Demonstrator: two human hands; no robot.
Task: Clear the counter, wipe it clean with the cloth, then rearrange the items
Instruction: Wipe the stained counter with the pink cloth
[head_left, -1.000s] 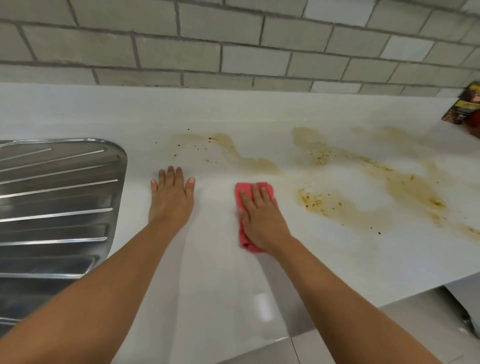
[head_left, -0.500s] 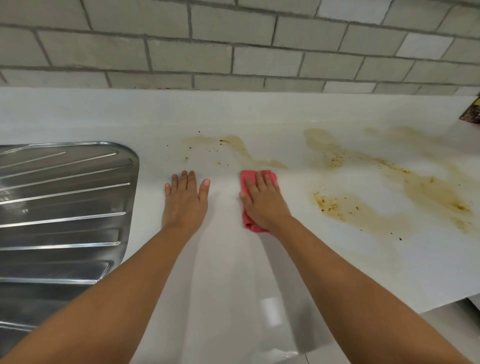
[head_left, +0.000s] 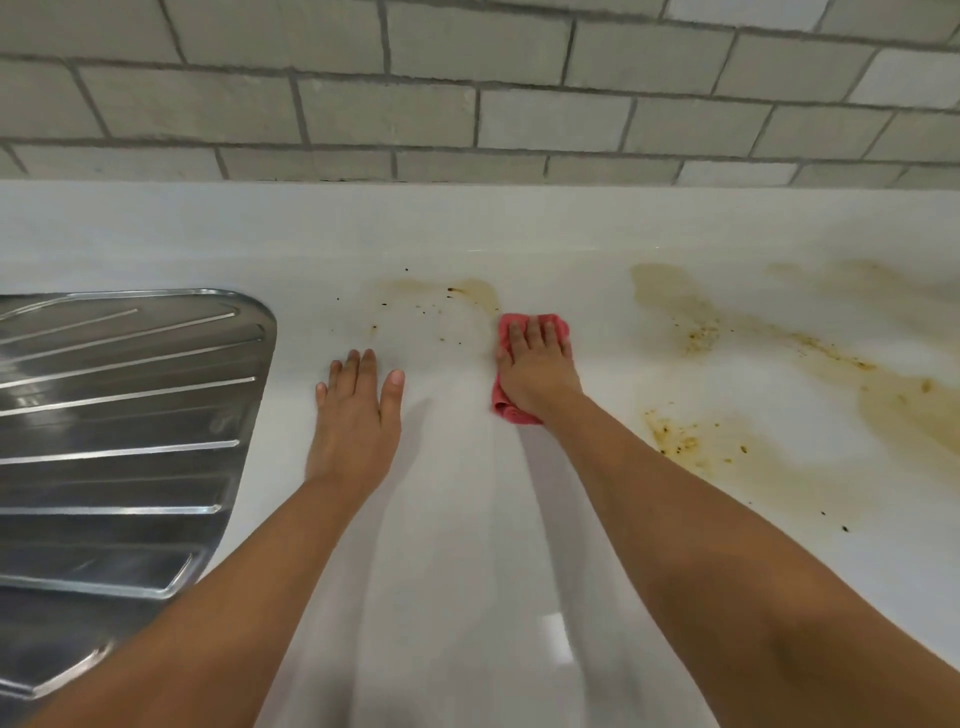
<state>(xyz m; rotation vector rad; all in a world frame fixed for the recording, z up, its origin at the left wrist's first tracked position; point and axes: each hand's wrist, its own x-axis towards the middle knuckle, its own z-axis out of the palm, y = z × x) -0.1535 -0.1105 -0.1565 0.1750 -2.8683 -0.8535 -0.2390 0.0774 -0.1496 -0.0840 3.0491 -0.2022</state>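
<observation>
Right hand (head_left: 537, 364) flat, fingers straight, pressing pink cloth (head_left: 506, 408) on counter (head_left: 467, 545); left hand (head_left: 358, 410) flat on counter, holding nothing.

A ribbed stainless-steel drainboard (head_left: 119, 415) sits set into the surface (head_left: 457, 519), just left of the left grip (head_left: 358, 410). Beyond that grip, farther back, rises a wall (head_left: 467, 104) of pale grey brick-laid tiles with darker grout.
</observation>
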